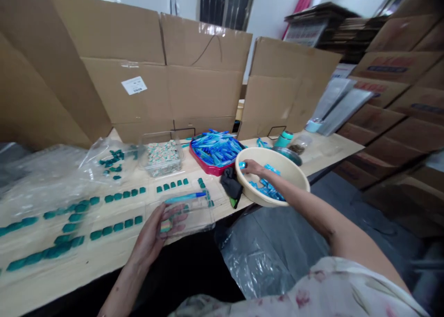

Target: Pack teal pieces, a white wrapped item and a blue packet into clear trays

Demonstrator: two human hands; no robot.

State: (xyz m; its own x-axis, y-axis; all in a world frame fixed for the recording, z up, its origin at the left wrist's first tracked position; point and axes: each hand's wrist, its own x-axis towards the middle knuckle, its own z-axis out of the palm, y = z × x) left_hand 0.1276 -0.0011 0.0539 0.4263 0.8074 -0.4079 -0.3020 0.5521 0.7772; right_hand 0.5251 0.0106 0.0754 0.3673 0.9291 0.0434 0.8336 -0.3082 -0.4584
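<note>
Two-handed: holding box (200, 221), with pen (185, 197) along far edge, clamped in left grip (155, 228); pinching blue piece (242, 165) in right grip (254, 167) at basin (250, 193) rim.

a long, pale wooden table (34, 280) runs across the view. on its left part lie rows of green pieces (125, 194) and crumpled clear plastic (90, 162); further along sit a clear tub (164, 170) and a red tray (217, 170), with a dark cloth (231, 183) beside the tray. a teal bottle (283, 139) stands further right. a cream basin (258, 194) overlaps the front edge, its base hidden.
</note>
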